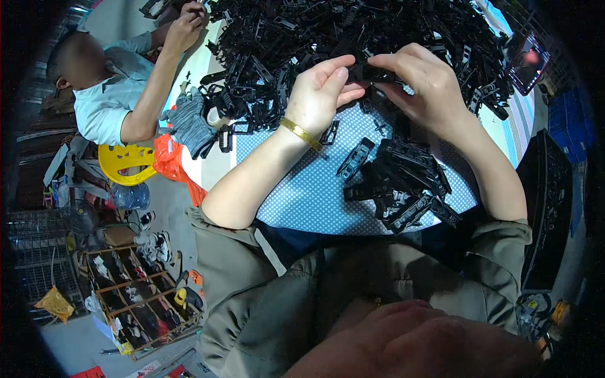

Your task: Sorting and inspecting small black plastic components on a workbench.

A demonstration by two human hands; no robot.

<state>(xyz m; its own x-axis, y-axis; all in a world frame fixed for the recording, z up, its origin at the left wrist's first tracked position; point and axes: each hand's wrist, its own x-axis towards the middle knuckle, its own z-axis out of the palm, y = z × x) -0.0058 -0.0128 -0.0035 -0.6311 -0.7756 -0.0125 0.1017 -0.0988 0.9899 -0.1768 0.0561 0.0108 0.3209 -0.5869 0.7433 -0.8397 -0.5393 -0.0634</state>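
My right hand [425,85] pinches a black plastic part [377,75] between thumb and fingers, in front of the large heap of black plastic parts [277,38]. On the other side of that part is my left hand [318,91], a yellow metal bangle on its wrist. Its thumb is bent against the fingers, and whatever they grip is too dark to make out. Below the hands, close to my body, lies a smaller pile of long black parts [409,179] on the blue dotted cloth [296,189]. One single part [356,157] rests at that pile's left edge.
Across the table to the left sits another person [107,88], both hands raised at the table's far edge. Grey gloves [189,123] and an orange-red bag [170,157] lie nearby, beside a yellow stool [126,164]. A phone [528,63] stands at the right.
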